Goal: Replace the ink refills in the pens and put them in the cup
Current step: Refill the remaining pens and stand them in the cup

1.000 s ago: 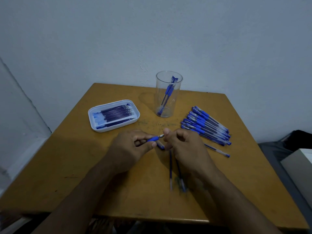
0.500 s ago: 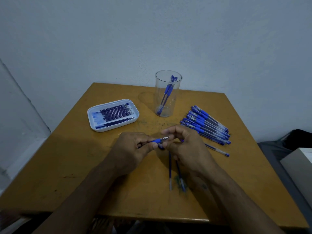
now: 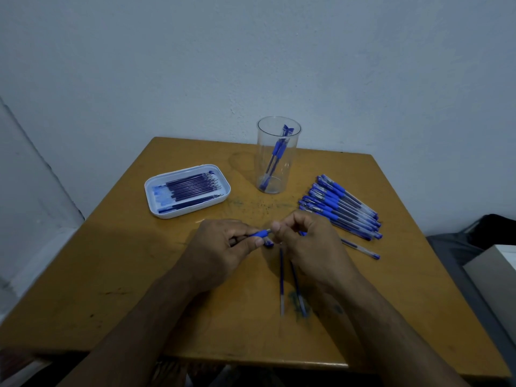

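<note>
Now we hold one pen [image 3: 261, 234] over the counter [image 3: 111, 275]: left hand [image 3: 223, 247] grips its body, right hand [image 3: 304, 241] pinches its tip. Next we likely screw it tight, then drop it into the far cup [image 3: 277, 155].

You're working in pretty dim, bluish light, with soft shadows pooling on the table [image 3: 117, 275] at lower left and under your forearms. Wide-angle bending shows toward the frame edges, and everything's a bit soft and grainy, no glare.
</note>
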